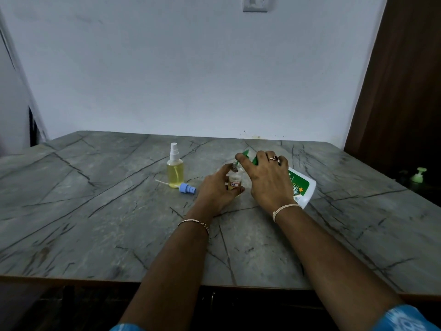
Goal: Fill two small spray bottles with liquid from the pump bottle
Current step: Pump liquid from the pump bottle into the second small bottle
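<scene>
On a grey, marble-patterned table [95, 211], a small clear plastic spray bottle [175, 170] with a white sprayer is seen standing upright at the left, full of yellow liquid and apparently finished with. Just beside its base, a blue spray cap [187, 188] with a white dip tube is laid on its side, evidently taken off so that the other bottle's neck is left free. That second small clear bottle [234, 181], marked with a red-bordered label and partly filled with yellowish liquid, is gripped round its body by the left hand [216, 189], thumb and fingers curled about it, presumably so that it is kept steady and upright under the spout. To its right, a white plastic pump bottle [303, 187] with a green label is held tilted over by the right hand [265, 180], whose fingers are wrapped over the green pump head [245, 153] so that the nozzle is brought to the open mouth. Whether liquid is flowing cannot be told. At the far right, a pale green dispenser [419, 174] is glimpsed in shadow beyond the table's edge.
</scene>
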Motion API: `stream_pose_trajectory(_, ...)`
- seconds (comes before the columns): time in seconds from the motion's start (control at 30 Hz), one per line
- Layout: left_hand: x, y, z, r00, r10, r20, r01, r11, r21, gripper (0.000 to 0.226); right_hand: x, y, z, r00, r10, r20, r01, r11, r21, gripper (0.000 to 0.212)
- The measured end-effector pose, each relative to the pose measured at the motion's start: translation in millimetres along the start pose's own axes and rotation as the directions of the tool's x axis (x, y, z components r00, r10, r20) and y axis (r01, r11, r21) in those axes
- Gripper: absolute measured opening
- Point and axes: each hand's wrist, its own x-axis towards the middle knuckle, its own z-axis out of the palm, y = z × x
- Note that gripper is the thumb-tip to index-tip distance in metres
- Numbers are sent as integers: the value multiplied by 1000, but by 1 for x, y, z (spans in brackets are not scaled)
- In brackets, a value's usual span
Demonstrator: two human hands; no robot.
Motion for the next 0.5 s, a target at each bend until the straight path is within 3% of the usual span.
stream_pose_trajectory(0.17,-1,1,0,1000,7,-10,-7,1000,6,60,-3,4,0,1000,-19,9,19,1000,-22,81)
stream_pose_trajectory(0.5,-1,1,0,1000,-6,-14,6,1000,-3,60,3,-1,1,1000,6,12,-6,1000,19,75)
